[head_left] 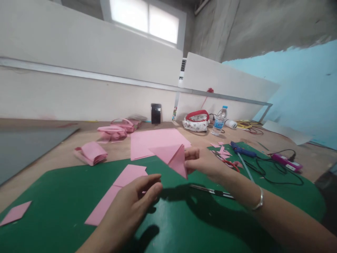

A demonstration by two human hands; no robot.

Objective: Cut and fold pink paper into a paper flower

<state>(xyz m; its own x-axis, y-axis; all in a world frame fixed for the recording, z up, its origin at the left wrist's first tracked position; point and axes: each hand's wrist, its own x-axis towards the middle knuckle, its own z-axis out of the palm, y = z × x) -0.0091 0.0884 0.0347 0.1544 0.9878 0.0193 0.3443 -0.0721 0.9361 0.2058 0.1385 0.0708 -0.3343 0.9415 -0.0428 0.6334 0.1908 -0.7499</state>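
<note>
My right hand (197, 161) pinches a folded piece of pink paper (172, 156) by its right edge, holding it above the green mat (181, 225). The paper is creased into a triangular shape with one point facing left. My left hand (139, 196) hovers to the lower left of it with thumb and fingers apart and nothing between them. Behind the left hand, a cut pink sheet (105, 202) lies flat on the mat. A slim metal craft tool (210, 190), perhaps a cutter, rests below my right hand.
Pink sheets (147, 140) and folded pink pieces (94, 153) lie farther back. A blue glue gun (243, 150), red-handled scissors (231, 164), paper scraps and a purple power strip (286, 162) are at right. A water bottle (219, 121), a pouch (196, 123) and a phone (156, 113) stand behind.
</note>
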